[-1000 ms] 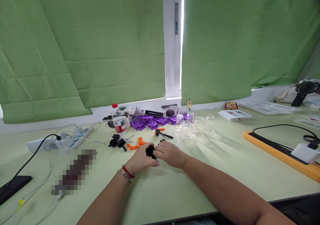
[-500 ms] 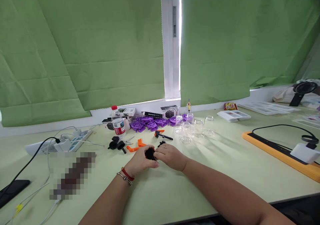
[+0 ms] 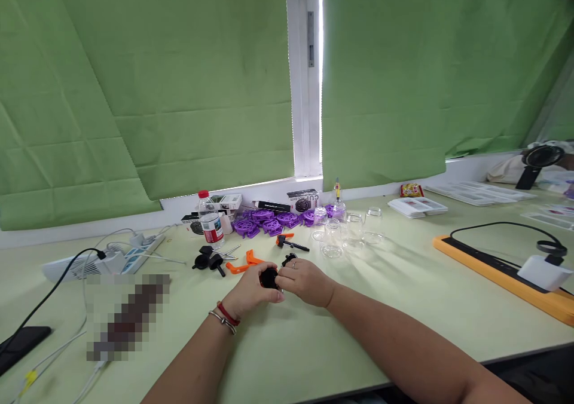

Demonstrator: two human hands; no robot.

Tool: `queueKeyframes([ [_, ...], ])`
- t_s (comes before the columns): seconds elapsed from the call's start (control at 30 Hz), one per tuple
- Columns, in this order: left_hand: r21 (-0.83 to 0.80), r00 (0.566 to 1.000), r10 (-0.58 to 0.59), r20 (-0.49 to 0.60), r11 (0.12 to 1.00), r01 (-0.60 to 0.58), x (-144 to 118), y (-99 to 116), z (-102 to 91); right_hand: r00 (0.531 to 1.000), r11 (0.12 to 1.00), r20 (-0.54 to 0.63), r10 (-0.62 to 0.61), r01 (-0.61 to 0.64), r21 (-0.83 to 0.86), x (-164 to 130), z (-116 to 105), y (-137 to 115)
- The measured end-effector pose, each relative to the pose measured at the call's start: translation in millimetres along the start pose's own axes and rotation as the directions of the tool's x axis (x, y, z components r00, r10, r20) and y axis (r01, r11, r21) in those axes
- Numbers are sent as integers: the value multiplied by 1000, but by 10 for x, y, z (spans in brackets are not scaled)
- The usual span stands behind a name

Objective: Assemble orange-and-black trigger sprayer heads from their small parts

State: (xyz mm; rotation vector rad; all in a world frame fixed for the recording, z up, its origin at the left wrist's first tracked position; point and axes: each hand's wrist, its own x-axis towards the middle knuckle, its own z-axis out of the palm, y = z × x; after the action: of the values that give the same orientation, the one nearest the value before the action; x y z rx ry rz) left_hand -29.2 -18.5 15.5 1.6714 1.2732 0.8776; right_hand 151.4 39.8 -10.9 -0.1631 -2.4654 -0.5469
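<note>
Above the table's middle, my left hand [image 3: 252, 288] curls thumb and fingers around a black round part [image 3: 268, 278]. My right hand [image 3: 307, 281] is closed, its fingertips pinching the right side of the same part and hiding some of it. Just past the right knuckles shows a small black notched piece [image 3: 289, 259]; whether it touches the hand I cannot tell. Orange angled pieces [image 3: 237, 268] lie left of the hands, beside black funnel-like parts [image 3: 216, 264] and thin metal rods [image 3: 233, 251]. A black stick-shaped tool with an orange piece [image 3: 292, 243] lies beyond the hands.
Several purple plastic pieces [image 3: 271, 222] are heaped by the wall, next to a red-capped bottle [image 3: 210, 222]. Clear glasses [image 3: 332, 236] stand upside down right of them. Cables and a power strip [image 3: 141, 254] occupy the left; an orange-edged board [image 3: 497, 275] lies right.
The view has shifted very slightly. Both hands keep nearly the same place and grip on the black round part.
</note>
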Motion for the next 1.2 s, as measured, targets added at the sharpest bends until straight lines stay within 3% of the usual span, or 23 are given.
queueKeyframes([
  [0.57,116,999,10,-32,993,-6,3,28,-3,996,996,-63,71,-67,67,-45,90,-25],
  [0.8,129,1000,22,16,991,-24,-7,42,5,992,991,-78,94,-86,104,-34,53,-45],
  [1.0,304,993,103,-55,949,-82,-9,36,31,993,990,-24,117,-114,86,-42,76,-30],
  [1.2,298,994,77,-73,953,-52,-1,9,19,986,977,-35,165,-159,140,-38,57,-40],
])
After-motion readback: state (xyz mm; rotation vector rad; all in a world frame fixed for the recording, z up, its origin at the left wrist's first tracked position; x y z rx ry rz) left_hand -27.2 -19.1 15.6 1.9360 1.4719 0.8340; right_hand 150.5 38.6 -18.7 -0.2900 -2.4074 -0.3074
